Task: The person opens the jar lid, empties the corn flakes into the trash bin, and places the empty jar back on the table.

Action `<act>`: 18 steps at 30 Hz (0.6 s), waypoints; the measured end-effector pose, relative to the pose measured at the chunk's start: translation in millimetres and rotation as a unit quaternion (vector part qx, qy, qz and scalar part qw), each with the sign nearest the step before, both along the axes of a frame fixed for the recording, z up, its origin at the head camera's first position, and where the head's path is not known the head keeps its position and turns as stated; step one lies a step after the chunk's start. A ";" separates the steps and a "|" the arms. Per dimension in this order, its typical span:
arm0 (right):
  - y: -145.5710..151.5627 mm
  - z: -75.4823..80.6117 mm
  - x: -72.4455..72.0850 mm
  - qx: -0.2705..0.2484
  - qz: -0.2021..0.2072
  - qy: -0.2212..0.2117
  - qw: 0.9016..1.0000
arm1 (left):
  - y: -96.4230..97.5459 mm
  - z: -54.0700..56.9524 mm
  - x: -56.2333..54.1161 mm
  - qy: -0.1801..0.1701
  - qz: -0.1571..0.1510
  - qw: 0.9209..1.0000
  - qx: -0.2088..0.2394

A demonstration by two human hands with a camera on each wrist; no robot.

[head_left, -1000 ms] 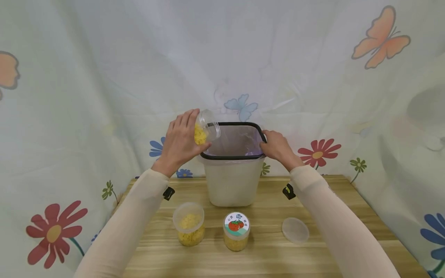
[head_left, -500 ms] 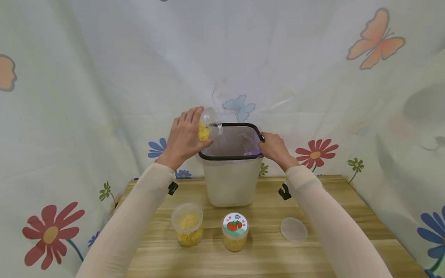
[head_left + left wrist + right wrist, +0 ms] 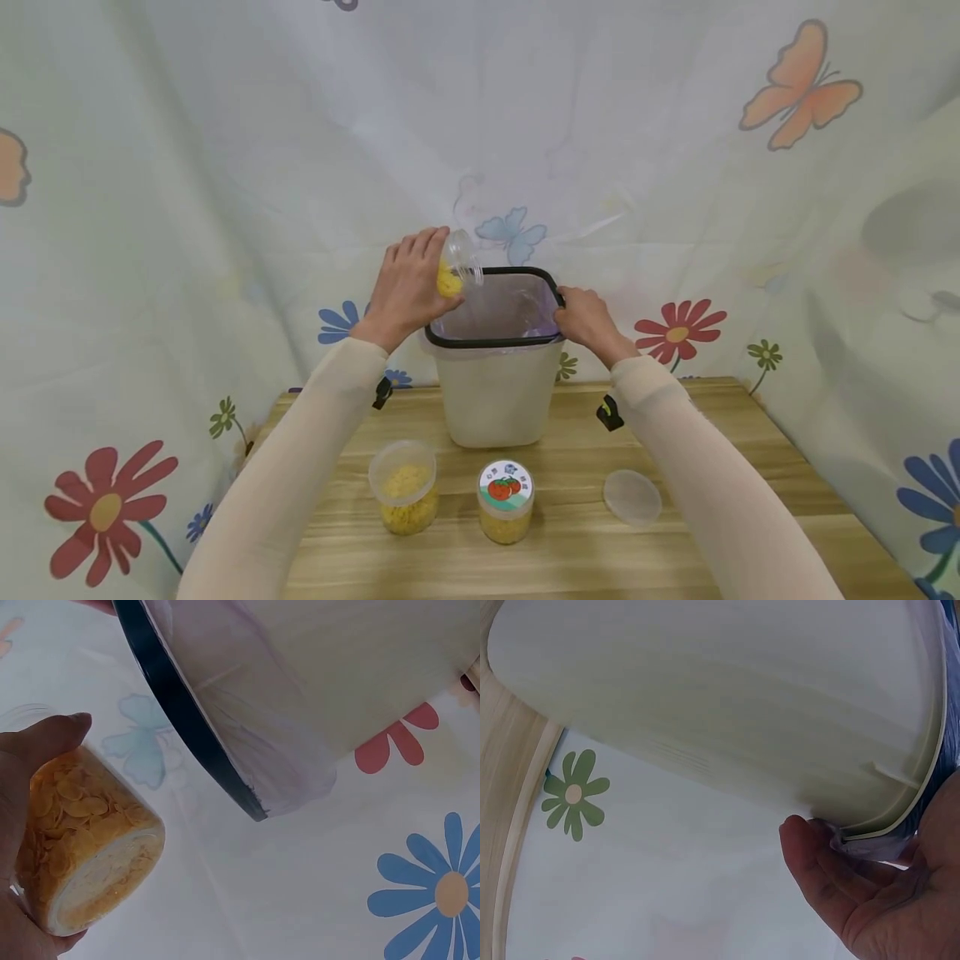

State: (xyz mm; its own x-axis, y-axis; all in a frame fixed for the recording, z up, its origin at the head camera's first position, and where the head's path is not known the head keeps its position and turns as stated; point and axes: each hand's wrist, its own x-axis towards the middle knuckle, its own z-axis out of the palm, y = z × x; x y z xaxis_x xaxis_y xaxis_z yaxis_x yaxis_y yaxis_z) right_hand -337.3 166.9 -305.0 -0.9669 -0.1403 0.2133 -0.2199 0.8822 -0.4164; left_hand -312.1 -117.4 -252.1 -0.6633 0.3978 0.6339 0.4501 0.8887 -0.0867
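My left hand (image 3: 411,283) grips a clear plastic jar (image 3: 97,832) of yellow flakes. It is tipped on its side, with its mouth toward the right, over the left part of the trash bin's opening. The off-white trash bin (image 3: 495,396) stands upright, lined with a thin purplish bag (image 3: 517,307) under a black rim ring (image 3: 495,342). My right hand (image 3: 587,315) holds the bin's right rim; in the right wrist view its fingers (image 3: 810,862) curl over the rim and the bag's edge. No flakes show outside the jar's mouth.
On the wooden table (image 3: 570,558), in front of the bin, stand an uncovered tub (image 3: 405,492) of yellow flakes and a jar with a tomato-printed lid (image 3: 506,500). A loose translucent lid (image 3: 632,497) lies to the right. Behind hangs a floral curtain (image 3: 360,167).
My left hand has moved right with the jar, bringing its mouth further over the bin. My right hand stays on the rim. The head view has shifted slightly.
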 end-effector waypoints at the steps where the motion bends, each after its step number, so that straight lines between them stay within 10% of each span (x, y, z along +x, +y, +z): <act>1: -0.4 0.2 0.2 -0.001 0.000 -0.002 1.000 | 0.1 -0.2 -1.3 -0.001 0.001 1.000 -0.003; 18: -5.9 -0.8 2.9 -0.019 -0.009 -0.002 1.000 | 4.3 -2.9 -18.2 -0.008 0.014 0.999 -0.039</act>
State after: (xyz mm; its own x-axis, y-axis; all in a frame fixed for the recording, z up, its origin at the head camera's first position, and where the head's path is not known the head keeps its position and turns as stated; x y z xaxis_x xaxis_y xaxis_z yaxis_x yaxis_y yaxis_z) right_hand -334.4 161.0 -305.8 -0.9700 -0.1151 0.2141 -0.2027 0.8693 -0.4508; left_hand -330.3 -113.1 -255.0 -0.6845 0.4262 0.5914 0.4264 0.8921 -0.1494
